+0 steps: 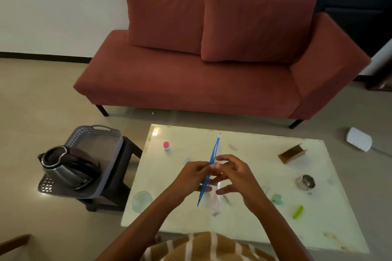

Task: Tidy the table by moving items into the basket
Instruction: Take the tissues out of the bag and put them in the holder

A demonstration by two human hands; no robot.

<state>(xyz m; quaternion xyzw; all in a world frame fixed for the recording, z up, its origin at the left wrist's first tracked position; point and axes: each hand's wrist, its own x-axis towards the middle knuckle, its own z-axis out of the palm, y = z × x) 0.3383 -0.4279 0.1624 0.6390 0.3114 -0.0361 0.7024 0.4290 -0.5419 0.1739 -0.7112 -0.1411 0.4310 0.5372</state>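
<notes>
Over the white table [254,226] both hands hold a clear plastic zip bag with a blue seal strip [212,159]. My left hand [194,172] pinches the blue strip near its middle. My right hand [232,172] grips the bag's clear side, fingers partly spread. The bag hangs edge-on above the table. The grey perforated basket [115,140] stands on a dark stool left of the table, with a steel kettle [67,165] lying in it.
On the table lie a pink-capped small bottle [166,146], a brown cardboard piece [292,153], a small steel cup [306,182], a pale green object [277,198], a lime green clip [298,211] and a clear glass lid [141,201]. A red sofa [191,82] stands behind.
</notes>
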